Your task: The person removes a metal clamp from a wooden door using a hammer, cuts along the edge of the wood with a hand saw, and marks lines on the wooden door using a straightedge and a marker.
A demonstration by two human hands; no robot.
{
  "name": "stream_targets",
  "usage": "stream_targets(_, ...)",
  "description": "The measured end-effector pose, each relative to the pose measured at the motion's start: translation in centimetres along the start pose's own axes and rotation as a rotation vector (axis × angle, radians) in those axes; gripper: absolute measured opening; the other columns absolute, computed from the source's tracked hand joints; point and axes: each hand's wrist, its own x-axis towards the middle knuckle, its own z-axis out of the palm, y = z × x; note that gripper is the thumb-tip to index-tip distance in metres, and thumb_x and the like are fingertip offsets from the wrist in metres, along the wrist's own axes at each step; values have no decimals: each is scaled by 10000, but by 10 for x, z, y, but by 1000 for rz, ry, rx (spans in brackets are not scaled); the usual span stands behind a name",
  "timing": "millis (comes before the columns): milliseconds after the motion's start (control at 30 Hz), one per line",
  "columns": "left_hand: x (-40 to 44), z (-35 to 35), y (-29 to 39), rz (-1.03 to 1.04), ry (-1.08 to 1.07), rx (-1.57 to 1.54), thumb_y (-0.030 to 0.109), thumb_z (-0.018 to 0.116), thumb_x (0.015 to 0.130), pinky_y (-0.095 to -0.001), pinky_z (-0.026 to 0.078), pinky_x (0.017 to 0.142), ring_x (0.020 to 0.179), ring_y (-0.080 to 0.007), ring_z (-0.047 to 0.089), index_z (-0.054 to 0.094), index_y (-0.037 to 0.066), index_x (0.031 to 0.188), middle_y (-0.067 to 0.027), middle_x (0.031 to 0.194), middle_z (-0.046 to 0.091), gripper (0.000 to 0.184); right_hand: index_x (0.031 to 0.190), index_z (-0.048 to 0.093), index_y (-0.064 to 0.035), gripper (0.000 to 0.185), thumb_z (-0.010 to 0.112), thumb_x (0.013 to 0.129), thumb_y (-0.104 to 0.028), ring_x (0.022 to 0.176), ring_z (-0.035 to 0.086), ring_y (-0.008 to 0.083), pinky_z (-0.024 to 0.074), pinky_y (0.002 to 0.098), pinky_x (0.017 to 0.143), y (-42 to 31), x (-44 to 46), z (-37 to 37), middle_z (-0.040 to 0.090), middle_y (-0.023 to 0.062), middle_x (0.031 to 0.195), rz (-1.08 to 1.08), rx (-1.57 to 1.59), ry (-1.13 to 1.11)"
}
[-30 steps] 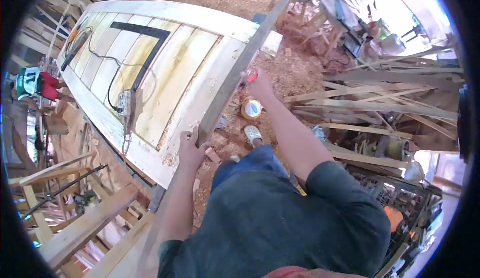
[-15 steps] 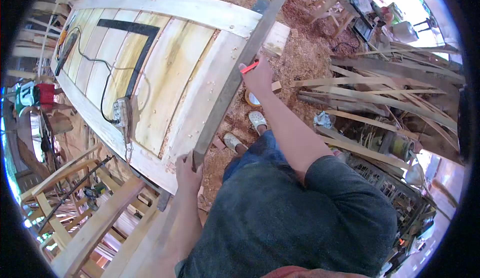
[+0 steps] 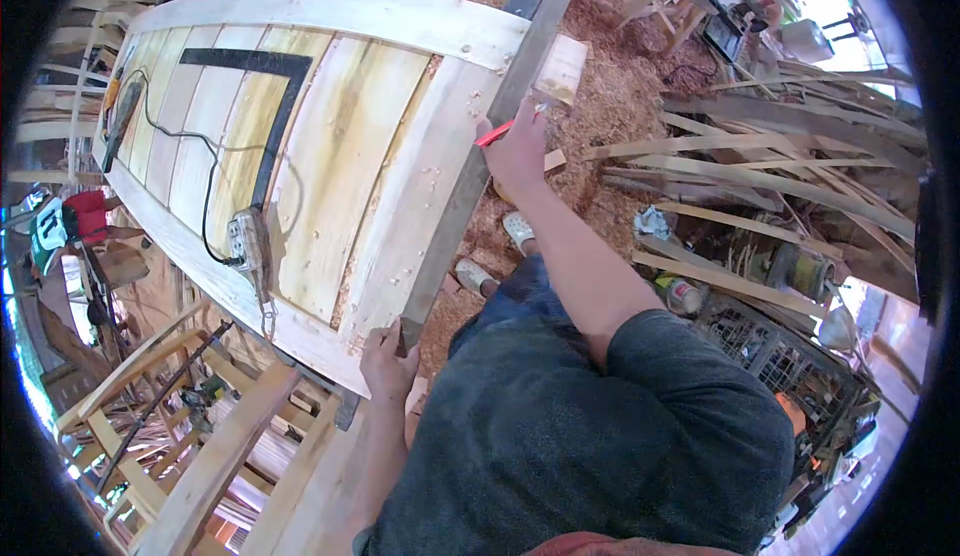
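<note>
A long dark-grey wooden batten (image 3: 480,171) lies along the near edge of a pale planked wooden panel (image 3: 330,181). My left hand (image 3: 388,364) grips the batten's lower end, thumb and fingers around it. Farther up, my right hand (image 3: 518,161) is closed on a slim red pencil (image 3: 493,134) and rests against the batten; its tip is too small to make out. On the panel lie a black carpenter's square (image 3: 285,116) and a power strip (image 3: 245,241) with a dark cord. Small wood shavings are scattered over the near planks.
A tool with a cord (image 3: 125,121) lies at the panel's far left. Wooden frame pieces (image 3: 215,466) stand at lower left. Loose strips (image 3: 770,171) are piled at right, above a dark crate (image 3: 775,351). Shavings (image 3: 610,86) cover the floor around my shoes (image 3: 475,278).
My left hand sits slightly lower and farther right in the view, still at the batten's end. The panel's near edge has also shifted down and right. My right hand keeps the pencil at the batten.
</note>
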Motion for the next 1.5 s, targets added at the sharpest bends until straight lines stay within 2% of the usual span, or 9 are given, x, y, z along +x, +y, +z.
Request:
stream_targets(233,-1,1,-3,2,27,-7,166,882,654,-437,557,786,925,-304,648,693,156,1322,-95,978,612,695,1343,413,109,769,802,875,-362,1009,575,493,480,531,918,6,1,2,533,330,1113,-49,-78,-19)
stream_targets(500,-4,0,-1,-61,10,12,250,833,737,-445,548,777,880,-324,640,701,130,1299,-122,943,601,589,1512,312,141,993,744,896,-508,1242,575,486,479,521,1038,8,10,-2,545,374,1364,-65,-270,-104)
stream_targets(633,-6,1,-8,-56,-9,-1,255,810,759,-452,560,788,928,-338,653,677,164,1335,-123,1051,602,598,1353,541,83,786,789,874,-489,1119,677,419,537,468,955,48,31,22,703,249,1174,-249,-125,-41)
stream_targets(933,-24,-5,-18,-83,14,-23,198,781,761,-436,575,852,992,-310,676,687,178,1327,-95,1105,637,574,1297,631,25,684,750,896,-515,1164,678,376,538,447,973,21,24,16,698,238,1239,-135,-346,-102)
stream_targets(1133,-23,-6,-20,-90,-26,22,234,781,760,-433,571,864,1036,-316,665,688,170,1321,-112,1083,639,573,1429,453,114,812,706,931,-474,1166,684,345,507,408,1039,8,28,12,697,208,1255,-72,-539,-259)
stream_targets(1233,-23,7,-32,-38,5,82,273,780,764,-447,571,874,1029,-320,657,680,179,1334,-97,1107,626,586,1290,543,128,678,703,928,-423,1134,649,451,512,475,992,43,25,25,656,317,1219,-232,-379,-27)
stream_targets(1300,-22,3,-25,-47,4,80,290,806,742,-438,561,848,990,-323,656,698,163,1311,-111,1041,626,593,1347,472,128,702,726,918,-366,1196,607,458,482,480,1033,38,24,27,602,337,1286,-166,-289,49)
stream_targets(1400,-21,-6,-16,-72,-8,29,288,845,707,-425,554,802,919,-319,651,714,136,1289,-120,969,613,616,1530,184,136,1024,777,881,-389,1315,497,507,415,496,1133,0,7,3,429,404,1421,32,-202,-90)
stream_targets(1500,-21,-6,-17,-104,-66,16,264,847,702,-440,559,818,952,-295,652,702,175,1312,-78,1016,617,633,1527,228,112,986,781,883,-389,1284,511,513,432,512,1104,1,4,3,439,400,1395,7,-92,-43)
